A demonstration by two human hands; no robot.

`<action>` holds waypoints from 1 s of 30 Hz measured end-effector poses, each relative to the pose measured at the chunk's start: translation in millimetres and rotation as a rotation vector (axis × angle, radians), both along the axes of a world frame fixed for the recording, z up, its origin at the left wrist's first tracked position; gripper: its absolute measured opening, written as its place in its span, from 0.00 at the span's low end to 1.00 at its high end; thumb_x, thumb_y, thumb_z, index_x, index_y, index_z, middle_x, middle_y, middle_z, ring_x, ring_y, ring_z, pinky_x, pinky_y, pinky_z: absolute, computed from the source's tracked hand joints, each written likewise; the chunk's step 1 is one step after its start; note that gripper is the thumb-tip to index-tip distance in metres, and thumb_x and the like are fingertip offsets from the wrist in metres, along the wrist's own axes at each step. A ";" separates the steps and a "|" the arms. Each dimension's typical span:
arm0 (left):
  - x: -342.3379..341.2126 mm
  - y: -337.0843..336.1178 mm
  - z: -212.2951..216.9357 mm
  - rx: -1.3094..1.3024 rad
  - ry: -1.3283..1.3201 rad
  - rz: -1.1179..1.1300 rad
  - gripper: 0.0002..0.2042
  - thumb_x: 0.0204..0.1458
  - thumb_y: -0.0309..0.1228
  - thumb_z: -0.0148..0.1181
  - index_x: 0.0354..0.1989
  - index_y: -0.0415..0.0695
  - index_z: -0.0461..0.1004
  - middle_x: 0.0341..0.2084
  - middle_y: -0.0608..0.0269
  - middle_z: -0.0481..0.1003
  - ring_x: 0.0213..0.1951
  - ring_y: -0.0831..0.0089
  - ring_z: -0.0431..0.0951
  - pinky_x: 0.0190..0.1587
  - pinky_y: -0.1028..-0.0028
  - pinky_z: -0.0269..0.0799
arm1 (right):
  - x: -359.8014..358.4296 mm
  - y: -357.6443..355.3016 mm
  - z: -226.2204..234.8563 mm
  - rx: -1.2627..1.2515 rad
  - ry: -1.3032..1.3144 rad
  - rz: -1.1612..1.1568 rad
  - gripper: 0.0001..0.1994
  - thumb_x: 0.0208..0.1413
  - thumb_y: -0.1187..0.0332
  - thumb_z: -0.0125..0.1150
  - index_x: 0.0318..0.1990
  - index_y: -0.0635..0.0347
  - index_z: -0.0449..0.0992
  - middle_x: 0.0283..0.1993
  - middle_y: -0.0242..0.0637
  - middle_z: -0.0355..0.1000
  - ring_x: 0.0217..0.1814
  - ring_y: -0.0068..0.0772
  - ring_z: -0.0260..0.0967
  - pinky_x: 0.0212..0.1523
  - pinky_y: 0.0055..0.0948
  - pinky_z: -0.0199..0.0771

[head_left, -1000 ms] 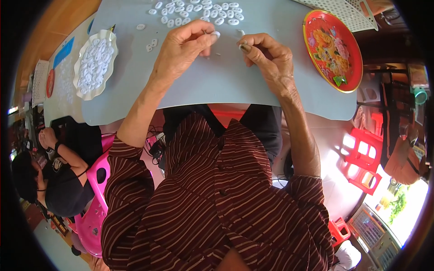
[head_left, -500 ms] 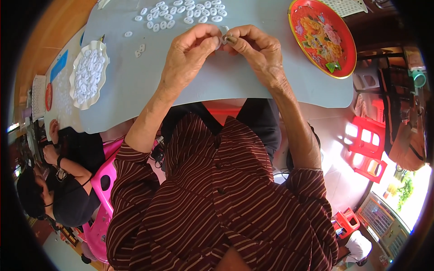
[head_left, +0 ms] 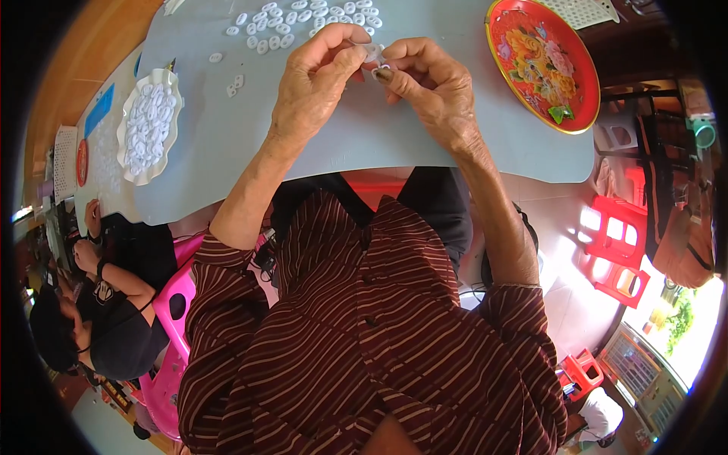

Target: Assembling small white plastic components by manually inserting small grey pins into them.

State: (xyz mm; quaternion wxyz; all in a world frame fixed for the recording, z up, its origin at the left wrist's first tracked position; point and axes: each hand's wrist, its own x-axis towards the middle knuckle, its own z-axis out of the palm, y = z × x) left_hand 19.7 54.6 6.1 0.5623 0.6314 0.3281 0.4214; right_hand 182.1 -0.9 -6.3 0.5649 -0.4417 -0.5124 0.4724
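Loose rings (head_left: 303, 19) lay on the table (head_left: 227, 136) beyond both hands; dish (head_left: 148, 125) left, tray (head_left: 542, 61) right.

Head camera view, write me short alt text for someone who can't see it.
Seen from above, a person's left hand and right hand meet over a grey table, pinching a small white ring piece between their fingertips. Loose white rings lie beyond, a white dish of rings at left, a red floral tray at right.
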 end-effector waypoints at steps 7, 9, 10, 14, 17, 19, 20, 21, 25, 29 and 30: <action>-2.5 0.0 4.0 0.052 0.088 -0.003 0.07 0.54 0.30 0.54 0.37 0.41 0.72 0.22 0.71 0.70 0.27 0.83 0.67 0.29 0.81 0.64 | -0.7 0.2 0.9 0.006 0.026 -0.007 0.10 0.53 0.77 0.59 0.43 0.63 0.70 0.30 0.32 0.72 0.29 0.17 0.68 0.31 0.18 0.72; -2.5 -0.8 6.6 0.067 0.118 -0.013 0.07 0.54 0.30 0.54 0.37 0.41 0.72 0.21 0.72 0.68 0.25 0.84 0.65 0.27 0.82 0.62 | -1.0 0.0 1.8 0.003 0.024 -0.007 0.11 0.52 0.77 0.59 0.44 0.62 0.70 0.30 0.32 0.72 0.29 0.17 0.68 0.32 0.18 0.72; -1.7 -1.1 7.1 0.147 0.147 -0.024 0.07 0.55 0.31 0.54 0.36 0.41 0.72 0.20 0.73 0.68 0.24 0.84 0.64 0.26 0.82 0.60 | -1.1 -0.2 2.2 0.000 0.022 -0.008 0.11 0.52 0.78 0.59 0.44 0.62 0.70 0.30 0.32 0.72 0.29 0.17 0.68 0.32 0.18 0.72; 1.3 -0.5 5.3 0.346 0.207 -0.039 0.09 0.56 0.33 0.53 0.36 0.40 0.71 0.19 0.74 0.66 0.21 0.86 0.60 0.22 0.82 0.57 | -0.9 -1.1 2.5 0.001 -0.027 -0.008 0.12 0.52 0.78 0.58 0.45 0.62 0.70 0.30 0.32 0.72 0.29 0.17 0.68 0.32 0.17 0.72; 0.5 1.0 1.3 0.281 0.168 0.017 0.10 0.58 0.36 0.52 0.35 0.40 0.71 0.17 0.73 0.65 0.20 0.85 0.60 0.23 0.82 0.57 | -2.3 -0.8 2.0 0.020 0.024 -0.033 0.13 0.53 0.77 0.58 0.46 0.62 0.71 0.30 0.31 0.72 0.29 0.17 0.68 0.31 0.17 0.71; -0.4 -1.2 -0.5 0.242 0.214 -0.014 0.12 0.58 0.38 0.50 0.34 0.40 0.71 0.16 0.72 0.64 0.20 0.84 0.60 0.22 0.81 0.57 | -1.1 -0.4 0.8 0.019 0.035 -0.035 0.12 0.53 0.76 0.59 0.46 0.62 0.71 0.31 0.31 0.72 0.29 0.17 0.68 0.31 0.17 0.71; -1.8 -3.1 0.0 0.203 0.263 -0.039 0.14 0.59 0.39 0.49 0.34 0.40 0.71 0.15 0.71 0.63 0.20 0.84 0.60 0.22 0.81 0.56 | -1.2 -0.8 1.5 0.019 0.035 -0.034 0.12 0.53 0.76 0.59 0.46 0.62 0.71 0.31 0.31 0.72 0.29 0.17 0.68 0.31 0.17 0.71; -1.5 -4.5 0.4 0.203 0.263 -0.038 0.14 0.59 0.39 0.49 0.34 0.40 0.71 0.15 0.71 0.63 0.20 0.84 0.60 0.22 0.81 0.56 | -1.0 -1.2 2.5 0.009 0.019 -0.032 0.12 0.52 0.77 0.59 0.46 0.62 0.71 0.31 0.31 0.72 0.29 0.17 0.68 0.31 0.17 0.71; 3.7 -7.1 -0.2 0.179 0.295 -0.022 0.16 0.59 0.41 0.46 0.32 0.38 0.70 0.14 0.68 0.60 0.19 0.82 0.59 0.22 0.78 0.57 | -1.8 -1.2 5.2 -0.020 -0.014 -0.033 0.13 0.51 0.78 0.60 0.45 0.62 0.71 0.31 0.31 0.72 0.30 0.17 0.69 0.32 0.17 0.71; 3.9 -8.6 -0.7 0.118 0.278 0.011 0.15 0.59 0.39 0.46 0.31 0.37 0.68 0.14 0.67 0.60 0.19 0.80 0.59 0.23 0.76 0.59 | -4.9 0.6 -2.9 0.055 -0.021 -0.013 0.14 0.50 0.78 0.61 0.45 0.62 0.71 0.31 0.32 0.73 0.30 0.17 0.70 0.34 0.18 0.72; 3.1 -8.0 -1.9 0.117 0.279 0.011 0.15 0.59 0.39 0.46 0.31 0.37 0.68 0.14 0.67 0.60 0.19 0.80 0.59 0.23 0.76 0.59 | -6.7 0.3 -3.0 0.041 -0.008 -0.010 0.14 0.49 0.77 0.62 0.45 0.62 0.71 0.32 0.33 0.73 0.31 0.18 0.71 0.35 0.19 0.73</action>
